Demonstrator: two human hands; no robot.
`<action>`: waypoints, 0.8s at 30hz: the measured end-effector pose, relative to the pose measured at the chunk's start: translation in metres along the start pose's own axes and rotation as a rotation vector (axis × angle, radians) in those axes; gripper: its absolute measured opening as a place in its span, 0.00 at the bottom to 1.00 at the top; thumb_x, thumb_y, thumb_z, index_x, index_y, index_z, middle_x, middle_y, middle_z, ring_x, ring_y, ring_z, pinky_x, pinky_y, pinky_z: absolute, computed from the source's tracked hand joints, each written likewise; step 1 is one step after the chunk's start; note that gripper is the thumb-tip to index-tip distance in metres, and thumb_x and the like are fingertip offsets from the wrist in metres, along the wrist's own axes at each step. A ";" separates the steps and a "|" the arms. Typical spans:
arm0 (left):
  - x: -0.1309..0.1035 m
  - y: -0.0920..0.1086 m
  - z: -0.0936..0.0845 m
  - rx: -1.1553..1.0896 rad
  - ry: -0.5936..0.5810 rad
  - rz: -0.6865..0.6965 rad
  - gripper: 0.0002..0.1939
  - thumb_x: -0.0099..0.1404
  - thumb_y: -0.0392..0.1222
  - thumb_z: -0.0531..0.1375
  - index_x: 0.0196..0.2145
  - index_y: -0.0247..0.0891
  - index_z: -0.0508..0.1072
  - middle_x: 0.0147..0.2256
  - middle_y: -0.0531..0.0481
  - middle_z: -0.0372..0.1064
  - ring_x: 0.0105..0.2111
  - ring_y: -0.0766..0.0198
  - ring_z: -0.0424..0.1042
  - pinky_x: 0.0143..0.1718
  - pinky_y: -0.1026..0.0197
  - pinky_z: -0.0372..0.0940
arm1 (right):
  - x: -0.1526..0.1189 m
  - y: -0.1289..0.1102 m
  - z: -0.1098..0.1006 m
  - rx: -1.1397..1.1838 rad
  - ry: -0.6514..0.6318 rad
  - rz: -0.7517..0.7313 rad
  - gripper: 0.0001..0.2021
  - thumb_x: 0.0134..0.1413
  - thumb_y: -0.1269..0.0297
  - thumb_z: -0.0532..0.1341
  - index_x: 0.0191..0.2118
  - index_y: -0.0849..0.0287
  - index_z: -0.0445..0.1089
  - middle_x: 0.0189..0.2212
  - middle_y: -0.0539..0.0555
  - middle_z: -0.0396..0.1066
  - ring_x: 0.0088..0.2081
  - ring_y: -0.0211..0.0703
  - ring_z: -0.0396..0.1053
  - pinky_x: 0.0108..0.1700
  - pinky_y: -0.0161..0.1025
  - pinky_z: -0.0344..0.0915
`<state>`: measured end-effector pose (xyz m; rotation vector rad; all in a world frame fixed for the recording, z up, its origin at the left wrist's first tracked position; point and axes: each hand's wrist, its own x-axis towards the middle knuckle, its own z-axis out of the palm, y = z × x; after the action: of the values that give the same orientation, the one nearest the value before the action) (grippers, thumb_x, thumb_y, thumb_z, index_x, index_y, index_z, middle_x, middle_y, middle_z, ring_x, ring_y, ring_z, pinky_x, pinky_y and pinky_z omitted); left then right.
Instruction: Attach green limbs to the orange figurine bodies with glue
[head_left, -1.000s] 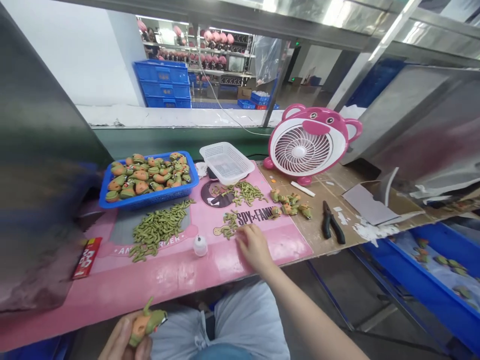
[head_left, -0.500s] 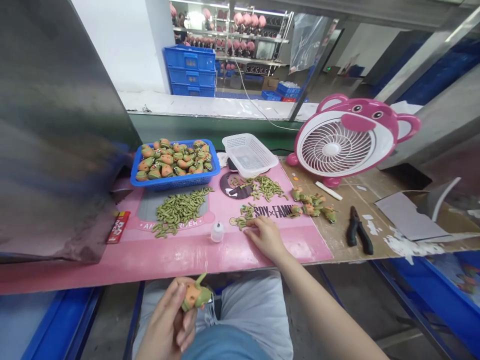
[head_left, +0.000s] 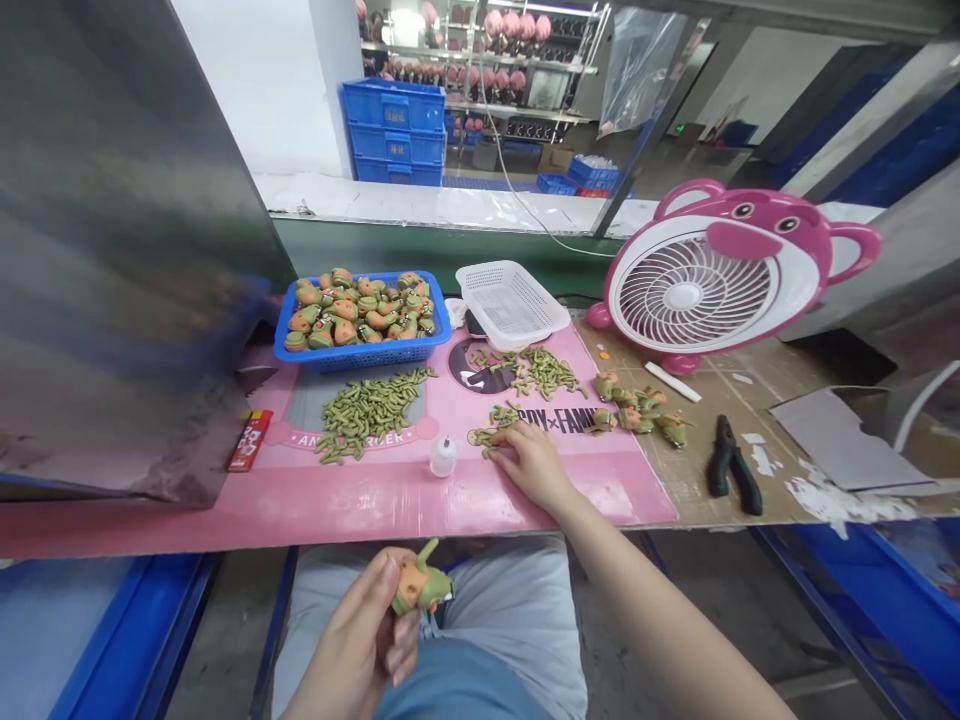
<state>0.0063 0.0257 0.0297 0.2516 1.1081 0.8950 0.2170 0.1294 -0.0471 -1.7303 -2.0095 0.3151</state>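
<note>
My left hand [head_left: 367, 625] is closed around a green and orange toy figure [head_left: 416, 582], held above my lap. One thin green piece sticks up from the figure's top. My right hand [head_left: 534, 465] lies on the pink mat, thumb and fingers drawn together at a small group of curved green pieces [head_left: 483, 437]; what is between the fingertips is too small to make out. A small clear bottle with a thin tip [head_left: 443, 457] stands left of that hand. Larger heaps of the same pieces lie to the left [head_left: 373, 405] and behind [head_left: 550, 371].
A blue basket [head_left: 360, 355] holds many similar figures beside a white basket [head_left: 516, 305]. Several figures [head_left: 632, 407] lie right of the mat, near black-handled pliers [head_left: 733, 468]. A pink bear-faced fan [head_left: 684, 298] stands behind them. A metal panel [head_left: 127, 260] borders the left side.
The view has shifted a little, so the table appears slightly to the right. My left hand still holds the figure, a bit higher; my right hand stays at the small green pieces.
</note>
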 end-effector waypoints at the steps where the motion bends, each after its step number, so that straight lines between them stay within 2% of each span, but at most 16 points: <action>1: 0.000 -0.001 0.001 -0.003 -0.004 0.007 0.21 0.41 0.55 0.68 0.26 0.36 0.70 0.13 0.60 0.55 0.13 0.77 0.48 0.14 0.71 0.46 | 0.000 0.000 0.000 0.001 0.004 -0.006 0.03 0.47 0.71 0.61 0.30 0.57 0.69 0.30 0.52 0.69 0.37 0.47 0.65 0.38 0.40 0.55; 5: -0.002 -0.002 0.002 0.007 -0.021 0.013 0.21 0.43 0.55 0.67 0.28 0.36 0.70 0.15 0.59 0.58 0.14 0.74 0.52 0.14 0.71 0.47 | -0.002 0.000 0.004 -0.003 0.042 -0.014 0.02 0.49 0.69 0.60 0.29 0.56 0.68 0.30 0.52 0.69 0.36 0.47 0.65 0.36 0.41 0.53; 8: -0.002 -0.003 0.001 0.030 -0.034 0.018 0.21 0.45 0.55 0.66 0.29 0.36 0.70 0.16 0.56 0.62 0.16 0.73 0.56 0.14 0.71 0.48 | -0.003 0.001 0.005 0.000 0.082 -0.019 0.04 0.51 0.67 0.59 0.26 0.56 0.67 0.28 0.53 0.69 0.34 0.48 0.64 0.35 0.42 0.52; 12: -0.001 -0.005 -0.001 0.037 -0.046 0.037 0.19 0.49 0.54 0.64 0.29 0.36 0.68 0.18 0.56 0.63 0.16 0.73 0.56 0.13 0.72 0.48 | -0.009 -0.005 -0.008 0.066 0.137 -0.057 0.08 0.54 0.64 0.56 0.25 0.57 0.66 0.26 0.55 0.70 0.33 0.49 0.65 0.35 0.44 0.53; 16: 0.001 -0.003 -0.001 0.053 -0.069 -0.038 0.24 0.45 0.56 0.65 0.34 0.37 0.68 0.14 0.60 0.60 0.11 0.77 0.47 0.10 0.73 0.41 | -0.026 -0.041 -0.040 0.234 0.147 -0.178 0.10 0.57 0.60 0.53 0.29 0.56 0.65 0.27 0.53 0.70 0.32 0.44 0.67 0.37 0.42 0.59; 19: 0.001 0.000 0.003 0.059 -0.076 -0.087 0.25 0.42 0.56 0.65 0.32 0.37 0.67 0.13 0.61 0.58 0.10 0.79 0.45 0.10 0.74 0.37 | -0.039 -0.077 -0.059 0.438 0.033 -0.445 0.04 0.56 0.65 0.56 0.32 0.56 0.65 0.26 0.50 0.71 0.30 0.39 0.66 0.35 0.38 0.60; 21: 0.000 0.002 0.006 0.064 -0.085 -0.102 0.24 0.41 0.57 0.66 0.29 0.37 0.66 0.13 0.61 0.57 0.10 0.80 0.45 0.10 0.74 0.36 | -0.045 -0.093 -0.063 0.476 -0.013 -0.559 0.01 0.56 0.69 0.57 0.33 0.58 0.64 0.26 0.50 0.70 0.29 0.38 0.65 0.34 0.37 0.58; 24: -0.001 0.004 0.007 0.078 -0.109 -0.125 0.24 0.41 0.58 0.66 0.28 0.37 0.66 0.13 0.62 0.57 0.10 0.80 0.44 0.10 0.75 0.35 | -0.047 -0.101 -0.059 0.433 -0.046 -0.602 0.02 0.56 0.71 0.56 0.32 0.59 0.64 0.25 0.49 0.70 0.29 0.38 0.62 0.33 0.37 0.55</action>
<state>0.0099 0.0294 0.0360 0.2890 1.0471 0.7198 0.1627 0.0579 0.0411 -0.8215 -2.1780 0.5316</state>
